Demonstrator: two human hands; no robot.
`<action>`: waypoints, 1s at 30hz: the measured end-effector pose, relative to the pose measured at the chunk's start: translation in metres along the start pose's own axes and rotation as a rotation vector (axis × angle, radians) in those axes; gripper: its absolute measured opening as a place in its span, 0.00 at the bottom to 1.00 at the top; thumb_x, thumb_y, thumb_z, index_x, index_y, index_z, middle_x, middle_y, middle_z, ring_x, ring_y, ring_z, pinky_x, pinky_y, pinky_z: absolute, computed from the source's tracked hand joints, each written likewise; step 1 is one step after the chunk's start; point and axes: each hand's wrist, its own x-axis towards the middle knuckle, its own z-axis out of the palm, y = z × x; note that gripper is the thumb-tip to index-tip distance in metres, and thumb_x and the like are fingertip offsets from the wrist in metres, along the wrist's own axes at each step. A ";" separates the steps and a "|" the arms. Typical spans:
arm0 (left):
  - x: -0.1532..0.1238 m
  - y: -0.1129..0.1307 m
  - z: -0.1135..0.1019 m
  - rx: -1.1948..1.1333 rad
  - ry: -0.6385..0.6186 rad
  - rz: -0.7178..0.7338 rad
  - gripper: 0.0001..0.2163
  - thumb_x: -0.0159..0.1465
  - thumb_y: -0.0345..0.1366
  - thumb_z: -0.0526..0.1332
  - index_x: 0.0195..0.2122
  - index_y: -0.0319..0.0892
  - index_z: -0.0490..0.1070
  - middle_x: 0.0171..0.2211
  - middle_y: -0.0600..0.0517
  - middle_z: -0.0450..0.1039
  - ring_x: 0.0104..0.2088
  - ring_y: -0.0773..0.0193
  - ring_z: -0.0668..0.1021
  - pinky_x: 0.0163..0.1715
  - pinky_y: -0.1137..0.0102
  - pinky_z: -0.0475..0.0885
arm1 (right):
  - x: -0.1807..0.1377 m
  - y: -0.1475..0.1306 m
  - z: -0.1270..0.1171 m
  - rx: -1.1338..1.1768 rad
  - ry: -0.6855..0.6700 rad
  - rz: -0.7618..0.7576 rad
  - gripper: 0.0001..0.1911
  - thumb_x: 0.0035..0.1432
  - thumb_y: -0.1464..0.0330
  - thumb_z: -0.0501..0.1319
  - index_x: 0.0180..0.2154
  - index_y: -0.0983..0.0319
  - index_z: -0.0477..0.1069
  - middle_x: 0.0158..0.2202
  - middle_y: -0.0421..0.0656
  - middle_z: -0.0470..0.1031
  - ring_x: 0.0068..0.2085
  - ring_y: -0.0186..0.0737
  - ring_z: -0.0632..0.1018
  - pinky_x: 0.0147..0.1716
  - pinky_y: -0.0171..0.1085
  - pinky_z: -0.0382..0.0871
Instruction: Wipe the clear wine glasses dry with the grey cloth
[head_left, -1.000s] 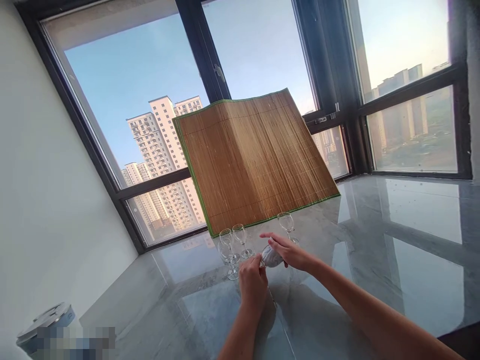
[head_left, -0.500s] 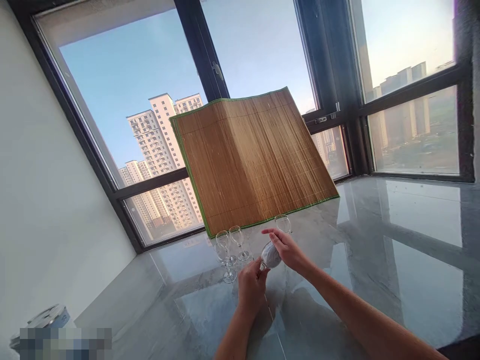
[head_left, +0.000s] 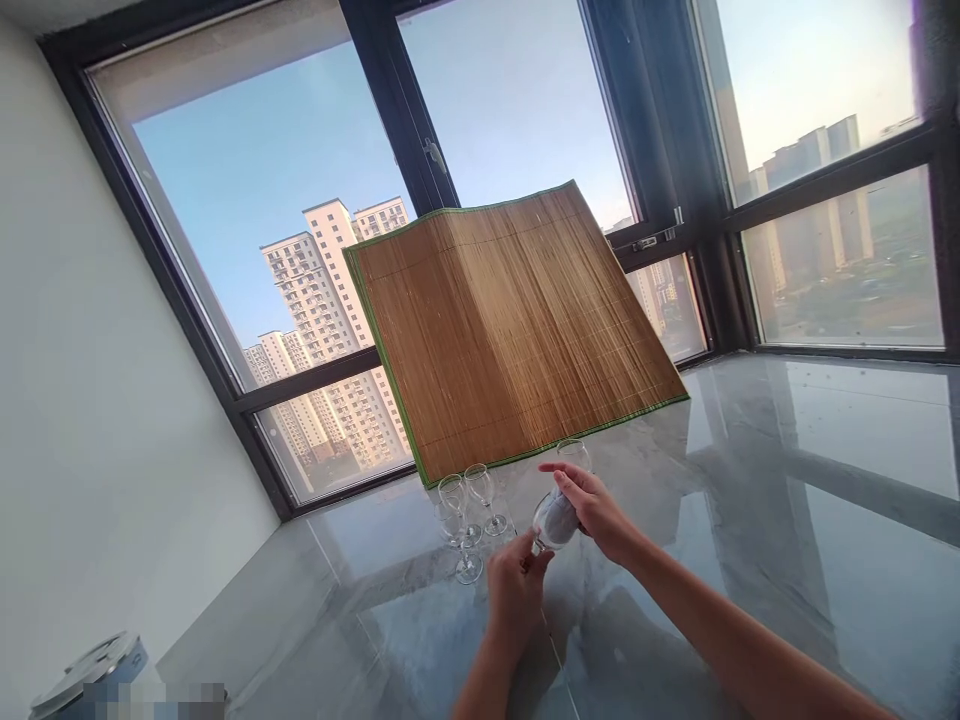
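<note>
At lower centre we hold a glass (head_left: 553,520) tilted above the counter (head_left: 787,520), left hand (head_left: 514,590) pinching its stem, right hand (head_left: 596,503) closed over the bowl, apparently mid-wipe, so turning it needs gentle pressure.

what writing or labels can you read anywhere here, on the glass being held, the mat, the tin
None can be read.
Held wine glass, in the left hand and right hand: no marking shows.
Bamboo mat: plain slats, no text.
Round tin at bottom left: its side is blurred out, unreadable.
Buildings outside: no signs legible.
</note>
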 end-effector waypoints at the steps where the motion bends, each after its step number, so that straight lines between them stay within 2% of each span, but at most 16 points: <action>1: 0.000 0.000 0.000 -0.016 -0.004 -0.007 0.11 0.63 0.42 0.59 0.34 0.41 0.78 0.20 0.58 0.62 0.23 0.69 0.62 0.26 0.74 0.54 | -0.001 -0.001 0.001 0.009 0.009 0.008 0.28 0.54 0.49 0.60 0.49 0.61 0.72 0.22 0.34 0.61 0.22 0.31 0.63 0.20 0.31 0.51; 7: -0.001 -0.001 -0.002 -0.079 0.008 -0.021 0.13 0.63 0.44 0.60 0.39 0.41 0.79 0.20 0.58 0.60 0.23 0.69 0.61 0.27 0.74 0.54 | -0.006 -0.006 0.005 0.023 0.066 0.051 0.31 0.52 0.51 0.59 0.55 0.59 0.68 0.20 0.32 0.58 0.20 0.30 0.59 0.18 0.30 0.47; 13: 0.001 -0.002 0.003 -0.155 -0.013 -0.074 0.14 0.60 0.44 0.61 0.40 0.39 0.79 0.20 0.59 0.57 0.23 0.69 0.59 0.26 0.73 0.53 | -0.002 -0.006 0.002 -0.031 0.067 -0.058 0.30 0.53 0.53 0.59 0.53 0.62 0.70 0.20 0.33 0.60 0.20 0.30 0.60 0.20 0.31 0.52; 16: 0.002 -0.001 0.003 -0.175 -0.015 -0.062 0.15 0.61 0.44 0.61 0.40 0.40 0.79 0.20 0.59 0.55 0.24 0.69 0.57 0.26 0.73 0.53 | -0.001 -0.006 0.001 -0.016 0.086 -0.040 0.28 0.52 0.54 0.59 0.51 0.62 0.72 0.21 0.34 0.62 0.22 0.32 0.63 0.21 0.32 0.54; 24: 0.005 -0.004 0.002 -0.195 -0.045 -0.075 0.17 0.61 0.45 0.62 0.45 0.39 0.79 0.20 0.59 0.52 0.24 0.70 0.56 0.26 0.73 0.51 | 0.000 -0.001 0.004 0.117 0.225 0.028 0.26 0.50 0.55 0.61 0.49 0.60 0.72 0.21 0.33 0.58 0.21 0.30 0.60 0.18 0.30 0.51; 27: 0.005 -0.005 0.004 -0.230 -0.049 -0.091 0.18 0.60 0.45 0.62 0.44 0.39 0.79 0.20 0.59 0.53 0.24 0.70 0.56 0.26 0.73 0.52 | 0.002 -0.001 0.002 0.188 0.255 0.059 0.28 0.50 0.54 0.61 0.51 0.59 0.71 0.21 0.33 0.60 0.20 0.30 0.60 0.16 0.30 0.48; 30: 0.002 -0.005 0.003 -0.235 -0.013 -0.102 0.18 0.60 0.47 0.62 0.43 0.38 0.79 0.19 0.59 0.56 0.24 0.69 0.58 0.26 0.73 0.55 | 0.007 -0.001 -0.006 0.246 0.348 0.061 0.28 0.49 0.54 0.61 0.51 0.59 0.70 0.22 0.33 0.61 0.19 0.30 0.60 0.16 0.30 0.46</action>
